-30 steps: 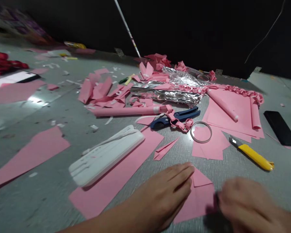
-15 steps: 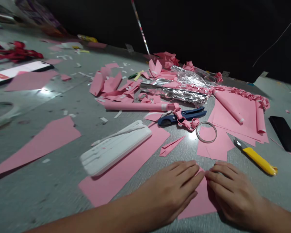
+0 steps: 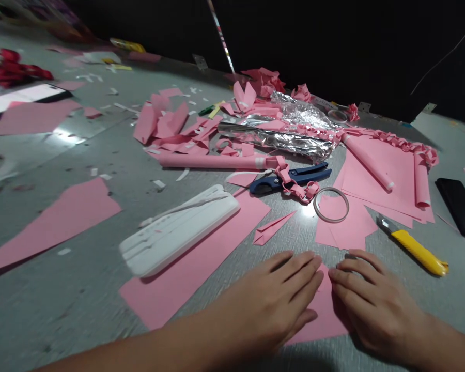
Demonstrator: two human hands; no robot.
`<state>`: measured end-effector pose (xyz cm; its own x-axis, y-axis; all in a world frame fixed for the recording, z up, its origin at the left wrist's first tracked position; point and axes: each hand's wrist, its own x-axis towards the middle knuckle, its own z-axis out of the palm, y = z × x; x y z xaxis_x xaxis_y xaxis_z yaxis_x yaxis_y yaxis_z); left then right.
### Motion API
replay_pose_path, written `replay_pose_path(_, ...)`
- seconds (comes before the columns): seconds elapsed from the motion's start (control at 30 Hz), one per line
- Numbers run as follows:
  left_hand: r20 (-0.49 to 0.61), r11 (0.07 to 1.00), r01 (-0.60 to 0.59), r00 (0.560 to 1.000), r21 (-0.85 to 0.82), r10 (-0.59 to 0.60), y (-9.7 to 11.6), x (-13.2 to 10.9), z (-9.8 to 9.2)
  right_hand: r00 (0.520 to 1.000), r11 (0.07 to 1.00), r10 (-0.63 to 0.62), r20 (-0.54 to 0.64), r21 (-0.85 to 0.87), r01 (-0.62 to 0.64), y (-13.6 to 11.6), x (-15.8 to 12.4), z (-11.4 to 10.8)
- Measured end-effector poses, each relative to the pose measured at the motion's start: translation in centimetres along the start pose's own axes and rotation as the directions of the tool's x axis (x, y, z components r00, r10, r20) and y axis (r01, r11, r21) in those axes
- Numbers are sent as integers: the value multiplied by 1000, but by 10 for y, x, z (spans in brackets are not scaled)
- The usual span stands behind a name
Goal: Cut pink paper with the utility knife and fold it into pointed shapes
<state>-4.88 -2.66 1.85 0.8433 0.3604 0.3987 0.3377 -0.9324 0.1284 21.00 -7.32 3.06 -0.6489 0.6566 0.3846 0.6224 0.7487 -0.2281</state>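
Observation:
A sheet of pink paper (image 3: 325,315) lies on the grey table in front of me, partly covered by my hands. My left hand (image 3: 282,294) rests over its left side with the fingers stretched out and the thumb lower down. On the right side, my right hand (image 3: 372,294) bends over the sheet, its fingertips touching it and its thumb hidden. A narrow strip of the paper shows between the two hands. Just beyond lie a folded pink paper point (image 3: 273,228), cut pink pieces (image 3: 344,235) and a roll of tape (image 3: 331,205).
A yellow utility knife (image 3: 420,250) lies right of my right hand, near a black phone (image 3: 459,206). To the left, a white power bank (image 3: 182,230) sits on pink paper. Farther back are blue-handled pliers (image 3: 290,178), crumpled foil (image 3: 306,124), paper rolls (image 3: 213,161) and chains.
The view has shifted slightly, so the things on the table sit a little higher. My right hand's fingers have spread a bit, and the gap between my hands is slightly wider.

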Motion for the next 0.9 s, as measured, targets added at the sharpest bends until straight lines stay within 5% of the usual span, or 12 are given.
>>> replay_pose_path(0.9, -20, 998, 67, 998, -11, -67, -4, 6, -7, 984, 979, -170, 43, 122, 164, 0, 6, -9)
